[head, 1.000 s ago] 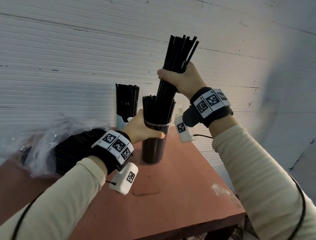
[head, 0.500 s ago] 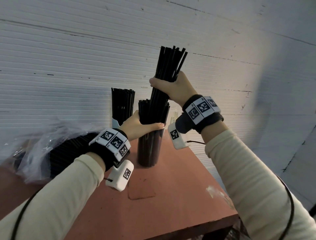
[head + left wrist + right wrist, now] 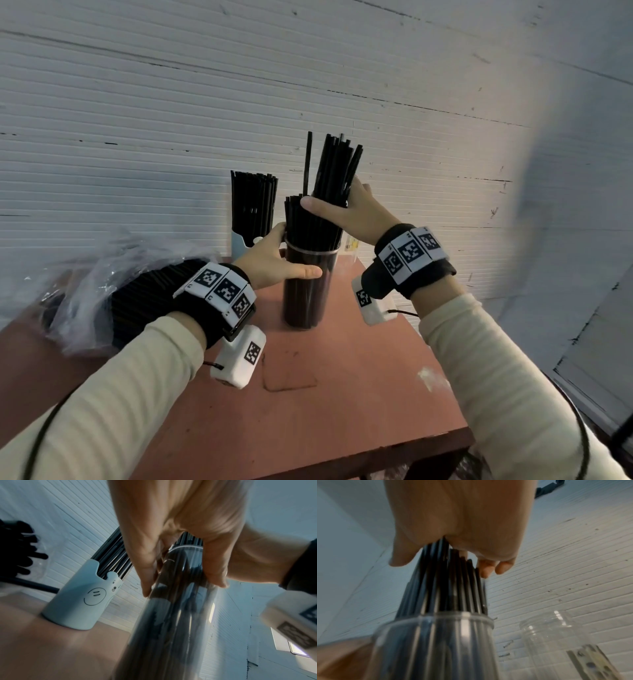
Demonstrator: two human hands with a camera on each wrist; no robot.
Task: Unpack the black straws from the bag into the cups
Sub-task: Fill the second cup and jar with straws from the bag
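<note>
A tall clear cup (image 3: pixel 308 301) packed with black straws stands on the reddish table (image 3: pixel 342 394). My left hand (image 3: pixel 274 263) grips the cup just below its rim, thumb in front; the left wrist view shows the fingers (image 3: pixel 147 574) curled on the cup wall (image 3: pixel 171 622). My right hand (image 3: pixel 342 209) holds a bundle of black straws (image 3: pixel 337 164) just above the rim, its lower ends inside the cup (image 3: pixel 433 642). The thumb lies across the front and the fingers (image 3: pixel 488 568) sit behind. One straw (image 3: pixel 308 161) sticks up alone.
A light blue bear-face cup (image 3: pixel 241 245) full of straws stands behind on the left. The crumpled clear bag (image 3: pixel 102 298) with more black straws lies at the left. An empty clear cup (image 3: pixel 556 635) stands behind on the right. A white ribbed wall closes the back.
My right hand has come down with the bundle, which now sits deeper in the clear cup, and its grip looks looser. The left hand stays on the cup.
</note>
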